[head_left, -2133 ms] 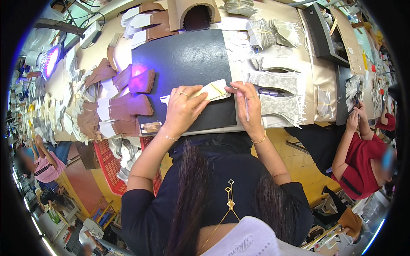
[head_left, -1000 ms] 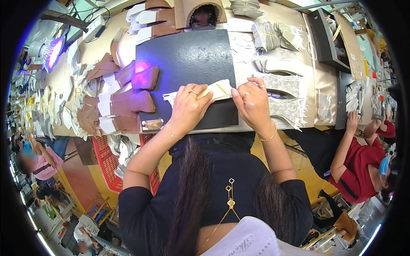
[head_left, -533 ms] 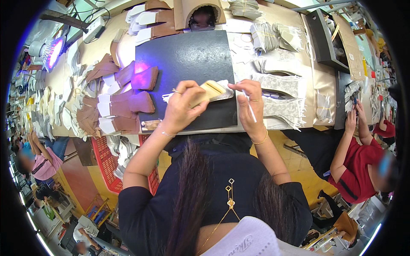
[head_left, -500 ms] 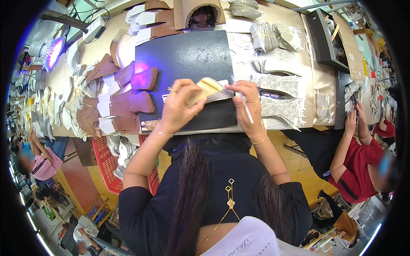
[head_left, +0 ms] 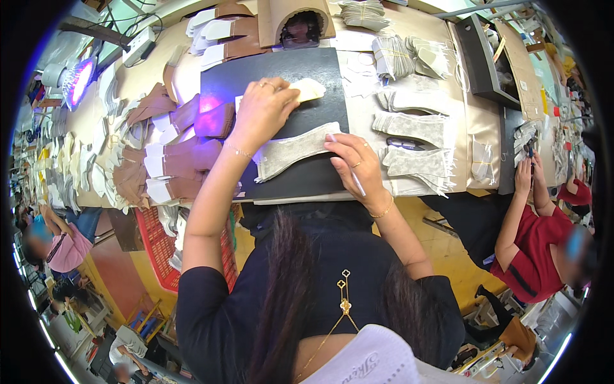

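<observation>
A grey patterned shoe-upper-shaped piece (head_left: 297, 150) lies on the black board (head_left: 220, 80) in front of me. My right hand (head_left: 357, 165) is closed around a thin white pen-like stick (head_left: 357, 182). Its fingertips rest at the right end of the grey piece. Beyond that piece, over the board, my left hand (head_left: 265, 105) has its fingers closed on the edge of a pale yellow piece (head_left: 308, 89). The fingers hide part of it, and I cannot make out its exact kind.
Brown cut pieces (head_left: 182, 157) lie in stacks to the left. Grey patterned pieces (head_left: 416, 125) are piled at the right, beside a dark box (head_left: 489, 64). A lamp (head_left: 80, 83) shines from the left. Below the table edge stands a red basket (head_left: 153, 246); a co-worker (head_left: 537, 237) sits at right.
My left hand has moved away from me and up with the yellow piece. The grey piece, earlier partly behind my hands, now lies spread on the board. My right hand has come nearer.
</observation>
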